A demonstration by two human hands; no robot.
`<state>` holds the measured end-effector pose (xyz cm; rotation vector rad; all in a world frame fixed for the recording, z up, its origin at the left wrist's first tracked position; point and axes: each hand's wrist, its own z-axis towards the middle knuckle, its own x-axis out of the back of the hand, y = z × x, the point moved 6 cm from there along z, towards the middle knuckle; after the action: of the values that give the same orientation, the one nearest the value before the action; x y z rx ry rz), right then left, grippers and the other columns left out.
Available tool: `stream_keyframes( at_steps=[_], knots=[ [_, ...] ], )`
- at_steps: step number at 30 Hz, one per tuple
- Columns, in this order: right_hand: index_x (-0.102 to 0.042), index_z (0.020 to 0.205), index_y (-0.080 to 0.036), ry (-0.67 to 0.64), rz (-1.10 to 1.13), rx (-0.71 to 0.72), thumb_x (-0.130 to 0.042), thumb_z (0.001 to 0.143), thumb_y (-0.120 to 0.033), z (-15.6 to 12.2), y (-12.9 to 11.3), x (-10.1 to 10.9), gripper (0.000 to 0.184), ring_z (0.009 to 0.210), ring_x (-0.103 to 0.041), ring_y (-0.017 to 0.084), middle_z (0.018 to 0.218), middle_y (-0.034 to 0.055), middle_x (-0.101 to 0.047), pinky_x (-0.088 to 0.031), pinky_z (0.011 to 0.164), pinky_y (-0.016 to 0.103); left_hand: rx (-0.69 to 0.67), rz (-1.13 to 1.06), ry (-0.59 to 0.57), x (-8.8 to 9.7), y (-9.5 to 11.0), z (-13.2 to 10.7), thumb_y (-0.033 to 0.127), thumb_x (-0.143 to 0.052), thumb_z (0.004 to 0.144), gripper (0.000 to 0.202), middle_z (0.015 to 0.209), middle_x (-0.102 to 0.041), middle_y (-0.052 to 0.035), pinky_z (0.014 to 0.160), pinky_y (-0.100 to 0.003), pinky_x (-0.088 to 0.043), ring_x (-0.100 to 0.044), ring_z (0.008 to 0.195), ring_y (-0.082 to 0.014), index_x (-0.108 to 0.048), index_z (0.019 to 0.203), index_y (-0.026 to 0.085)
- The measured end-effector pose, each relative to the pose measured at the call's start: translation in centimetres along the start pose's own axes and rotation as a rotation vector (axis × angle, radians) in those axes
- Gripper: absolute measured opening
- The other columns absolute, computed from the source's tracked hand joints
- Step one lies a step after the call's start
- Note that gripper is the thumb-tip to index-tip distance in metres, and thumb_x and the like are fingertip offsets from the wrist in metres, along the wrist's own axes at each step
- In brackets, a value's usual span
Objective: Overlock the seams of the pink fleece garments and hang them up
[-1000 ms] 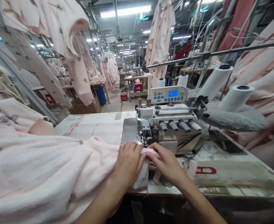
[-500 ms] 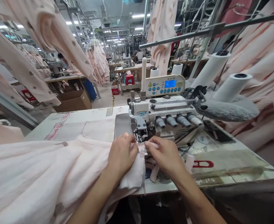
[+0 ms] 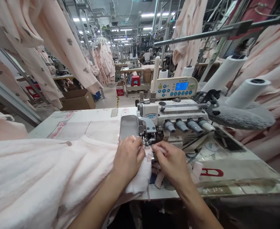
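Head view: left hand (image 3: 127,157) and right hand (image 3: 172,162) are pinching pale pink fleecy fabric (image 3: 46,171) beneath the white overlock machine (image 3: 178,117), twelve o'clock; feeding it through probably calls for aligned edges.

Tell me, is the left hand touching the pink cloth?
Touching. The head view shows the left hand resting on the pink cloth, fingers pressing its edge beside the sewing machine.

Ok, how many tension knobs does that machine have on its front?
4, in a row along the sewing machine front: leftmost knob, second knob, third knob, rightmost knob. None looks hidden.
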<state>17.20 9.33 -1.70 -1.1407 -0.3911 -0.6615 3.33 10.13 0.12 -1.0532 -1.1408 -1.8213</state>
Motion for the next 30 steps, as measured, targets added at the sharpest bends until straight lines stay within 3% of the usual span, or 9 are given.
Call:
stream_keyframes(
  at_steps=[11, 23, 25, 29, 30],
  knots=[
    [-0.06, 0.078, -0.021, 0.012, -0.057, 0.047, -0.047, 0.088, -0.024, -0.5, -0.1, -0.2, 0.016, 0.072, -0.061, 0.016, 0.077, 0.0009, -0.067, -0.039, 0.063, 0.024, -0.014, 0.051, 0.015, -0.2, 0.1, 0.0, 0.017, -0.045, 0.084, 0.01, 0.081, -0.052, -0.0028, 0.072, -0.032, -0.04, -0.051, 0.081, -0.0202, -0.054, 0.082, 0.02],
    [-0.055, 0.089, -0.018, 0.196, -0.162, 0.12, -0.042, 0.092, -0.021, -1.0, -0.5, -1.1, 0.014, 0.068, -0.06, 0.02, 0.076, 0.0039, -0.065, -0.039, 0.058, 0.028, 0.035, 0.189, 0.025, -0.4, 0.1, 0.2, 0.021, -0.044, 0.087, 0.01, 0.085, -0.055, -0.0051, 0.073, -0.033, -0.04, -0.051, 0.084, -0.0226, -0.054, 0.085, 0.019],
    [-0.055, 0.093, -0.017, 0.232, -0.168, 0.141, -0.042, 0.092, -0.021, -1.7, -0.7, -0.5, 0.014, 0.072, -0.06, 0.021, 0.081, 0.0058, -0.065, -0.042, 0.063, 0.029, 0.045, 0.196, 0.012, -0.3, 0.1, 0.2, 0.021, -0.043, 0.087, 0.012, 0.086, -0.056, -0.0056, 0.074, -0.034, -0.04, -0.051, 0.084, -0.0228, -0.055, 0.086, 0.018],
    [-0.058, 0.098, -0.016, 0.479, -0.085, 0.22, -0.055, 0.086, -0.026, -5.0, -0.7, 1.6, 0.015, 0.099, -0.054, 0.025, 0.101, 0.0121, -0.059, -0.042, 0.085, 0.037, 0.02, 0.188, -0.018, 0.5, 0.1, 0.1, 0.023, -0.042, 0.089, 0.015, 0.09, -0.057, -0.0062, 0.076, -0.033, -0.04, -0.052, 0.089, -0.0225, -0.057, 0.089, 0.019],
    [-0.059, 0.095, -0.017, 0.455, 0.003, 0.197, -0.057, 0.085, -0.027, -5.6, -0.3, 1.4, 0.015, 0.099, -0.053, 0.024, 0.1, 0.0112, -0.058, -0.042, 0.085, 0.037, 0.007, 0.191, -0.029, 0.7, 0.1, 0.1, 0.024, -0.043, 0.09, 0.016, 0.091, -0.057, -0.0061, 0.077, -0.034, -0.04, -0.052, 0.09, -0.0228, -0.057, 0.089, 0.019]
  ],
)
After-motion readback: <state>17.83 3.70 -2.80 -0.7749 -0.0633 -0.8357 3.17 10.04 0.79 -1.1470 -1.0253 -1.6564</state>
